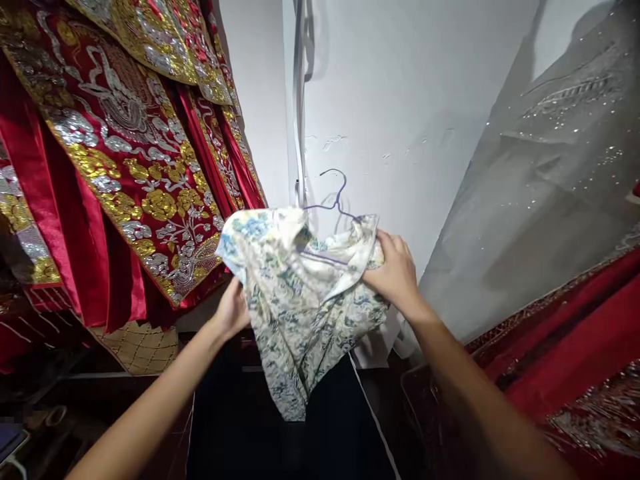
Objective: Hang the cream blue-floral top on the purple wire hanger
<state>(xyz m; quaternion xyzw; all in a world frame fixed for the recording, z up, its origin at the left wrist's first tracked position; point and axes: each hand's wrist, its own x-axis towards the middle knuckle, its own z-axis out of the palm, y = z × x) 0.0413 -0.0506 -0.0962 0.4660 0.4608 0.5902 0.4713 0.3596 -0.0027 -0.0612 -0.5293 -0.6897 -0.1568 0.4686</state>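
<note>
A floral shirt [295, 300] in cream with blue and green print hangs on a purple wire hanger [342, 191] in front of me. The hanger's hook and part of its shoulders show above the collar, and its lower bar shows through the neck opening. My left hand [233, 308] grips the shirt at its left side, with most of the fingers hidden behind the cloth. At the right shoulder my right hand [394, 270] is closed on the fabric beside the collar, thumb in front.
Red garments with gold and silver embroidery [145, 160] hang on the left. A sheer sparkly pale gown [540, 187] and red cloth [580, 340] fill the right. Behind the hanger stands a white wall [400, 87] with a narrow vertical metal strip [299, 100].
</note>
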